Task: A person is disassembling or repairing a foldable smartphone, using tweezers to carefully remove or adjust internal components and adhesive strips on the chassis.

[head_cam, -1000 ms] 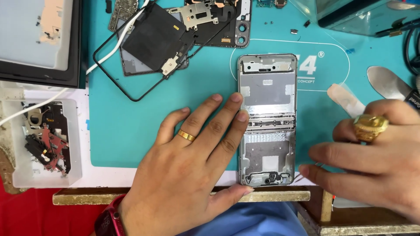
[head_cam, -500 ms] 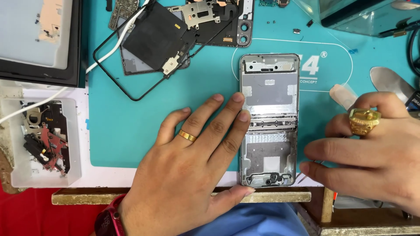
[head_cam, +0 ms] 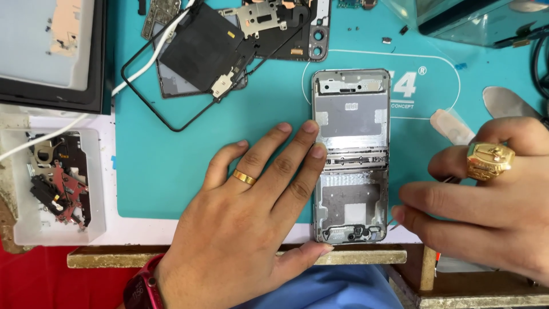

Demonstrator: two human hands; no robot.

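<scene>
An opened silver flip-phone frame (head_cam: pixel 351 123) lies upright on the teal work mat (head_cam: pixel 171 166). My left hand (head_cam: pixel 251 217), with a gold band on one finger, rests flat on the mat. Its fingertips press the frame's left edge near the hinge, and the thumb touches the bottom corner. My right hand (head_cam: pixel 486 194), wearing a large gold ring, hovers just right of the frame's lower half. It pinches a thin metal tool (head_cam: pixel 393 225) whose tip shows by the frame's lower right edge; most of the tool is hidden by the fingers.
A black back cover with a wire loop and other phone parts (head_cam: pixel 206 48) lie at the mat's top. A white tray (head_cam: pixel 23 229) of small parts sits at the left. A translucent plastic pick (head_cam: pixel 452 126) and a metal spatula (head_cam: pixel 506 103) lie at the right.
My right hand has shifted a little to the left, closer to the frame's lower right edge. My left hand and the frame have stayed in place.
</scene>
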